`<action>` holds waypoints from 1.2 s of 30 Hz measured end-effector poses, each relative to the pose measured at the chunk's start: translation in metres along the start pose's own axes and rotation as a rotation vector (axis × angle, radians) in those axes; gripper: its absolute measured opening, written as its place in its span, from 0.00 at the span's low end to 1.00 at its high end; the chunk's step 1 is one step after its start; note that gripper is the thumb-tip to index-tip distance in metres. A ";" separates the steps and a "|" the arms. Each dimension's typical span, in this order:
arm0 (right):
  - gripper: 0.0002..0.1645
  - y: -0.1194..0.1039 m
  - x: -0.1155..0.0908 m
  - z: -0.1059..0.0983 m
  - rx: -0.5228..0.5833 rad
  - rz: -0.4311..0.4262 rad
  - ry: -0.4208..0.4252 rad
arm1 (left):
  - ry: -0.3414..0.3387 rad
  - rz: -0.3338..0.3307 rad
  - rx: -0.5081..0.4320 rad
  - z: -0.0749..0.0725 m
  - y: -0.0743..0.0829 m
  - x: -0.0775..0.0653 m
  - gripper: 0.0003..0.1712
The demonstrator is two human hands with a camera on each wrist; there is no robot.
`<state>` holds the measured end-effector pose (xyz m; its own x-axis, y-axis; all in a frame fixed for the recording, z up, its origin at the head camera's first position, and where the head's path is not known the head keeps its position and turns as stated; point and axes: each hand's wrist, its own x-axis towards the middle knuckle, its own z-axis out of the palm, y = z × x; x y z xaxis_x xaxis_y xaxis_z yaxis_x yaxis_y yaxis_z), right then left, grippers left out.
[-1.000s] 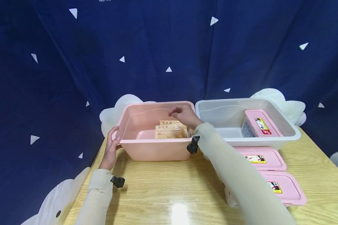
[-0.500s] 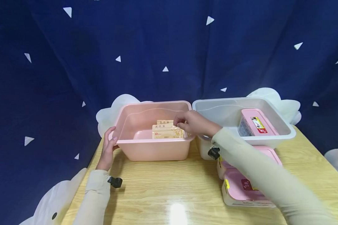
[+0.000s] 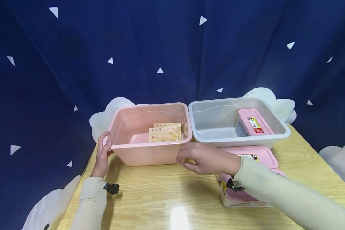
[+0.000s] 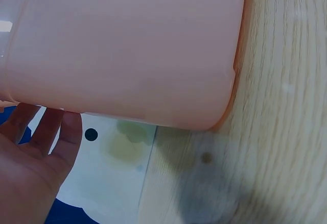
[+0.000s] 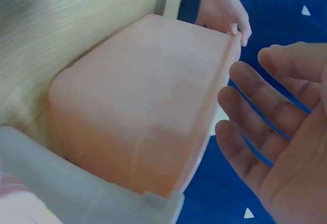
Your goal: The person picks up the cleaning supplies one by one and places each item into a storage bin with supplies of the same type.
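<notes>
A pink plastic bin (image 3: 149, 156) stands on the wooden table, with several cream-and-gold flat packets (image 3: 163, 135) upright inside at its right end. My left hand (image 3: 101, 159) grips the bin's left front corner at the rim; in the left wrist view its fingers (image 4: 69, 137) reach up against the bin's underside of the rim. In front of the bin's right front corner is my right hand (image 3: 208, 158), holding nothing. Its fingers (image 5: 245, 109) are loosely bent and spread in the right wrist view, beside the pink bin's outer wall.
A light grey bin (image 3: 215, 124) stands right against the pink one, with a pink-lidded box (image 3: 254, 123) inside. Two more pink-lidded boxes, one (image 3: 263, 155) behind the other (image 3: 241, 199), sit before it, partly behind my right arm. A blue curtain (image 3: 149, 48) hangs behind.
My right hand has moved out from over the packets, down and toward me to the front right corner of the pink bin. My left hand stays at the rim. The view has turned slightly right.
</notes>
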<state>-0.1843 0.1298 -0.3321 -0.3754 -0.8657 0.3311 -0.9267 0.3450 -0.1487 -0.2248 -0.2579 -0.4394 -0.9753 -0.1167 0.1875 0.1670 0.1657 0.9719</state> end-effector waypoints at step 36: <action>0.13 0.034 -0.065 -0.033 0.012 0.257 0.134 | 0.002 0.100 0.440 -0.010 0.015 -0.006 0.32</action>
<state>-0.1917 0.2096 -0.3279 -0.5972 -0.6943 0.4015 -0.8010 0.5418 -0.2546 -0.2151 -0.2647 -0.4248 -0.9573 -0.0807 0.2778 0.1823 0.5771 0.7961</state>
